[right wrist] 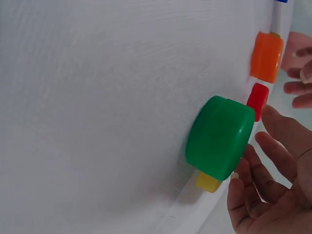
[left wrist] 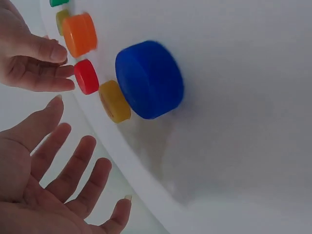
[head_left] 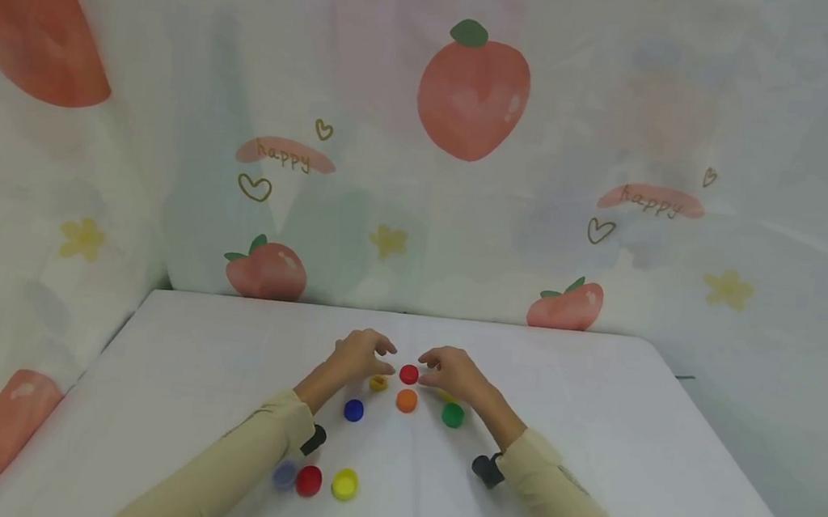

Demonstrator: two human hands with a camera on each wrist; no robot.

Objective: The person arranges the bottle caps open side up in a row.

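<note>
Far out on the white table, a red round plastic cap [head_left: 408, 374] lies between my two hands. My left hand [head_left: 359, 354] is to its left, fingers loosely bent and holding nothing, close to a yellow cap [head_left: 378, 383]. On the other side my right hand [head_left: 458, 374] has its thumb near the red cap; whether it touches cannot be told. It partly covers another yellow cap [right wrist: 208, 182]. An orange cap [head_left: 406, 401] lies nearer than the red one, with a blue cap [head_left: 354, 410] to its left and a green cap [head_left: 453, 415] to its right.
Nearer on the table [head_left: 633, 438], beside the left forearm, lie a light purple-blue cap [head_left: 284, 475], a second red cap [head_left: 309, 481] and a bright yellow cap [head_left: 345, 484]. A peach-printed curtain [head_left: 369, 84] stands behind the table's far edge.
</note>
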